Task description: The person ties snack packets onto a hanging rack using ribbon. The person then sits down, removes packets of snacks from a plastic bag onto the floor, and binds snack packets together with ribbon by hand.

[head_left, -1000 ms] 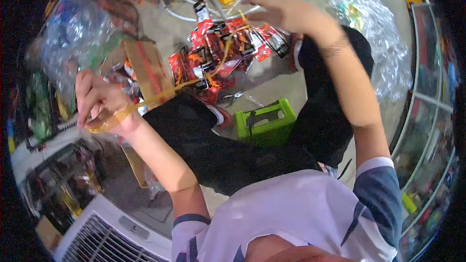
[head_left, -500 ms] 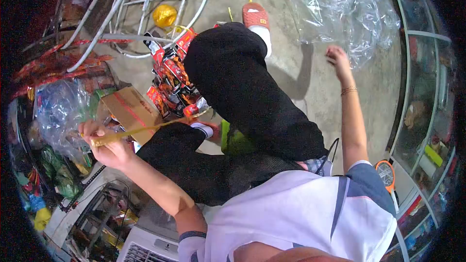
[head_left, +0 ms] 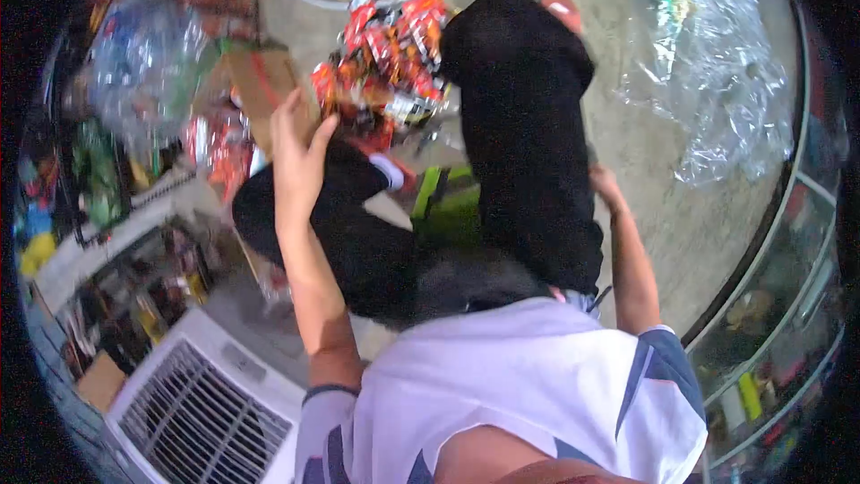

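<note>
My left hand (head_left: 300, 145) reaches over my bent left knee, with thumb and fingers apart and nothing visible in it. Just beyond it stands an open cardboard box (head_left: 264, 94) with red tape; whether the fingertips touch it I cannot tell. A heap of shiny red and orange packets (head_left: 394, 49) lies on the floor, ahead and to the right of that hand. My right hand (head_left: 606, 186) hangs low beside my right leg, blurred, its fingers partly hidden. More red packets (head_left: 219, 148) show left of the box.
Crumpled clear plastic sheeting (head_left: 726, 81) covers floor at the right, near a glass cabinet (head_left: 761, 332). A white grilled appliance (head_left: 206, 403) stands at lower left. A bulging clear bag (head_left: 148, 63) is beyond it. Something green (head_left: 448, 211) is between my legs.
The yellow strip that was in my left hand is gone from it; that hand has moved inward to the box. My right hand has come down beside my leg. The view has shifted.
</note>
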A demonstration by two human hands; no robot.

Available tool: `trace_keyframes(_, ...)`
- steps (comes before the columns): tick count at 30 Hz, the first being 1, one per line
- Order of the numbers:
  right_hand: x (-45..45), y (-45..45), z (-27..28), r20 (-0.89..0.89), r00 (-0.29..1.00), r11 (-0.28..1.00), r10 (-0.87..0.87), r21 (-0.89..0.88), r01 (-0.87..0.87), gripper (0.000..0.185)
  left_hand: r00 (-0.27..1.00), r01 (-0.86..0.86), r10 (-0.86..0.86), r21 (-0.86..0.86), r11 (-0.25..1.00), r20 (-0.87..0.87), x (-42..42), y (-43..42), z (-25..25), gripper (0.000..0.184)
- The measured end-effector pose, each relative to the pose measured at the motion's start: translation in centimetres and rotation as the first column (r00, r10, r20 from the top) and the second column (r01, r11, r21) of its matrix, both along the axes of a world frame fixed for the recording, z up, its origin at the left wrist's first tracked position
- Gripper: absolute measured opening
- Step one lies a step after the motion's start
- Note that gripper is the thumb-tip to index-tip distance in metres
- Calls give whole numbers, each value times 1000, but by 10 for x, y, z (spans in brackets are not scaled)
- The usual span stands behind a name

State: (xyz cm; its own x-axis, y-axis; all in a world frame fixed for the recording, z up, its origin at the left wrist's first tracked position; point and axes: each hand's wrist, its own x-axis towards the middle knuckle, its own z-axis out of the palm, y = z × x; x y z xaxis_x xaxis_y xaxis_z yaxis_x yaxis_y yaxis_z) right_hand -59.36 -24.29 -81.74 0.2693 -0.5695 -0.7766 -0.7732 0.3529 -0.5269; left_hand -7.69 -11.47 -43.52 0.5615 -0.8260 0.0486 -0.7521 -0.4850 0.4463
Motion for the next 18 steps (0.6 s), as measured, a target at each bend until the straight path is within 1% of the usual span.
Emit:
trace_keyframes(1, 17, -25, 34, 100, 993, 998, -59, 23, 56, 34, 955, -50, 41, -23, 998, -293, -9, 9, 1, 48)
trace_keyframes(2, 23, -44, 49, 303, 941, 988, -152, 12, 155, 33, 826, -108, 63, -47, 993, -560, -18, 18, 3, 45)
trace_keyframes(4, 74, -75, 157, 404, 886, 942, -227, -140, 305, 30, 673, 57, 7, 61, 997, -739, -39, 33, 30, 37)
trace_keyframes(5, 81, -91, 176, 464, 841, 916, -278, -137, 378, 29, 713, 177, -80, 68, 982, -697, -46, 44, 34, 30)
trace_keyframes(6, 89, -104, 192, 520, 790, 885, -326, -125, 448, 28, 610, 227, -104, 48, 973, -786, -52, 53, 40, 30)
trace_keyframes(8, 112, -116, 246, 598, 740, 840, -308, -193, 506, 26, 599, 259, -58, 125, 958, -799, -60, 74, 49, 25)
trace_keyframes(10, 127, -121, 288, 664, 683, 839, -305, -152, 522, 24, 630, 339, -184, 54, 939, -754, -63, 104, 43, 18)
trace_keyframes(11, 136, -121, 303, 666, 677, 812, -314, -181, 554, 23, 553, 338, -153, 52, 940, -819, -66, 118, 45, 20)
trace_keyframes(12, 146, -117, 321, 689, 676, 812, -261, -222, 539, 22, 503, 353, -114, 83, 932, -857, -68, 134, 45, 22)
trace_keyframes(14, 166, -107, 350, 652, 744, 790, -146, -376, 484, 21, 402, 375, -69, 96, 922, -913, -78, 153, 56, 26)
trace_keyframes(15, 168, -110, 349, 583, 811, 759, -52, -505, 412, 20, 454, 370, -105, 79, 926, -885, -86, 160, 60, 29)
trace_keyframes(16, 172, -108, 349, 513, 858, 682, 0, -627, 376, 21, 504, 365, -139, 65, 929, -852, -95, 168, 64, 33)
trace_keyframes(17, 177, -105, 350, 434, 900, 594, 41, -735, 327, 22, 548, 371, -175, 51, 927, -818, -101, 180, 57, 38)
trace_keyframes(18, 184, -100, 355, 349, 934, 495, 73, -826, 270, 23, 573, 303, -128, 64, 951, -809, -107, 188, 54, 37)
